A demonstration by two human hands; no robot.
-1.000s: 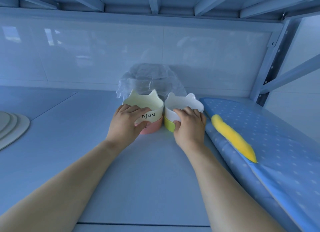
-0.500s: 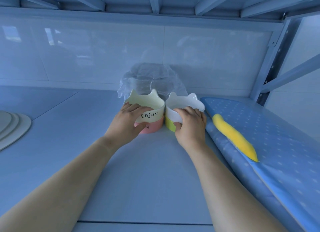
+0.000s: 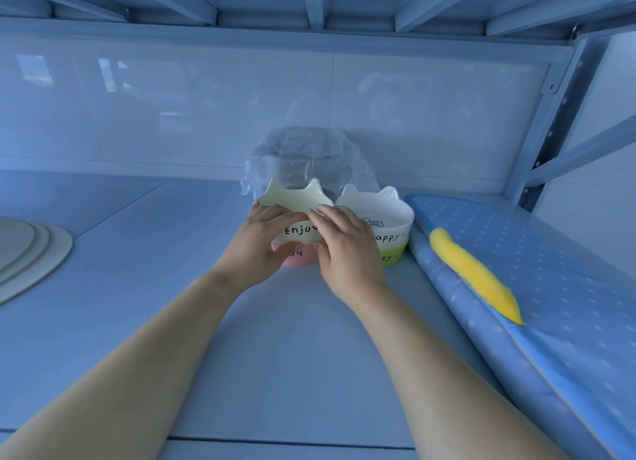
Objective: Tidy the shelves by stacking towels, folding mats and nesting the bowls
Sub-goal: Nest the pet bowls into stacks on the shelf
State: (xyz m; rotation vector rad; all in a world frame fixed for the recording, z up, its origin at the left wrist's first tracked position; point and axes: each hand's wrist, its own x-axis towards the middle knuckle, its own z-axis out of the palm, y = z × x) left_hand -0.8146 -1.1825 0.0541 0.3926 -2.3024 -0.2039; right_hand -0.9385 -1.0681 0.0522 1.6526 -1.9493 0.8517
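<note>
Two cat-eared bowls stand side by side at the back of the shelf. The pink-bottomed bowl (image 3: pixel 296 205) reads "Enjoy"; both my hands are on it. My left hand (image 3: pixel 256 242) grips its left front, thumb curled under the lettering. My right hand (image 3: pixel 344 246) holds its right front, fingers over the rim. The green-bottomed bowl (image 3: pixel 385 218), marked "Happy", sits free just to the right, touching the pink one.
A crumpled clear plastic bag (image 3: pixel 306 156) lies behind the bowls against the tiled wall. A blue dotted padded mat (image 3: pixel 550 270) with a yellow strip (image 3: pixel 471 270) fills the right side. Stacked round white mats (image 3: pixel 31 253) lie at the left edge. Shelf beams run overhead.
My right hand let go of the green bowl and moved left onto the pink bowl. The green bowl's lettering now shows. My left hand stayed on the pink bowl.
</note>
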